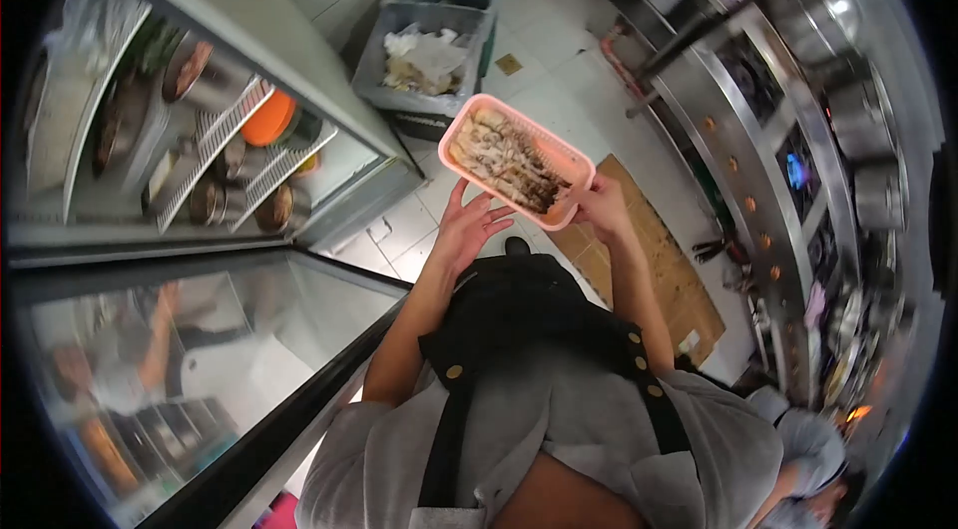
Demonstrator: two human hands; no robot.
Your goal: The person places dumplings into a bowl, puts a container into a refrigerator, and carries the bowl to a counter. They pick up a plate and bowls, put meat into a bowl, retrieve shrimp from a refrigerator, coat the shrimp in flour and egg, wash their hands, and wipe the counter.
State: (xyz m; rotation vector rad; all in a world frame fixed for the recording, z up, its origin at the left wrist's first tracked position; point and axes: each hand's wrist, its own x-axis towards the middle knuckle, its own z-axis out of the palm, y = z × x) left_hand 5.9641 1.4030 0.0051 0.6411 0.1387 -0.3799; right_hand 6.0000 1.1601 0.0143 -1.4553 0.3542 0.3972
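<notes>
A pink plastic tub (461,168) filled with pale and brown pieces of food (504,158) is in front of me. My right hand (603,210) grips its near right end, the thumb over the rim. My left hand (469,230) is just below the tub's lower left side, palm up and fingers spread, the fingertips close to its wall. To the left stands a fridge with its glass door (200,359) swung open toward me. Metal pots (215,75) and an orange lid (268,118) sit on its wire shelves.
A lined bin (379,80) with white waste stands beyond the tub. Flattened cardboard (659,274) lies on the tiled floor. A steel stove (743,175) with a lit blue burner and large pots (813,15) runs along the right. Another person (808,449) is at the lower right.
</notes>
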